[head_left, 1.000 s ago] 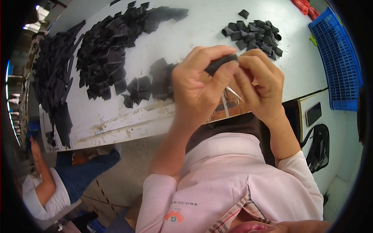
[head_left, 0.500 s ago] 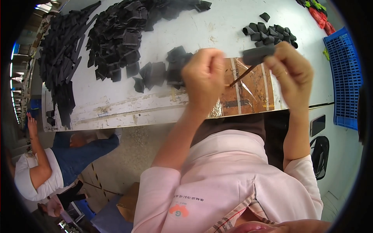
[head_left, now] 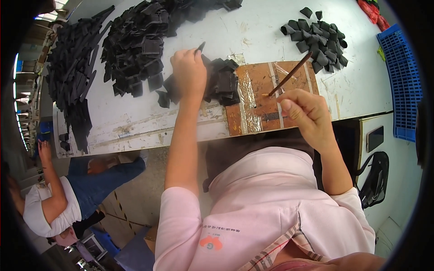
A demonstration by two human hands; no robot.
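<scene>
My left hand (head_left: pixel 187 74) reaches over a small heap of black fabric pieces (head_left: pixel 226 81) at the table's front. A dark piece of fabric (head_left: pixel 200 47) sticks up from its closed fingers. My right hand (head_left: pixel 307 113) is held above the right part of a brown board (head_left: pixel 248 97), fingers curled and thumb bent in, with nothing visible in them. Beside it a slim brown stick (head_left: pixel 291 74) stands tilted on the board, its lower end pale. Folded black fabric loops (head_left: pixel 318 43) lie piled behind the board, to the right.
Large heaps of black fabric pieces (head_left: pixel 135 49) and strips (head_left: pixel 72 63) cover the table's left side. A blue plastic crate (head_left: pixel 400 81) stands at the right edge. A phone (head_left: pixel 375 138) and a black bag (head_left: pixel 375 178) are at lower right. Another person (head_left: pixel 58 198) sits at left.
My left hand has moved left from the board to the fabric heap. My right hand has come down and left, without the black piece it held. More loops show in the right pile.
</scene>
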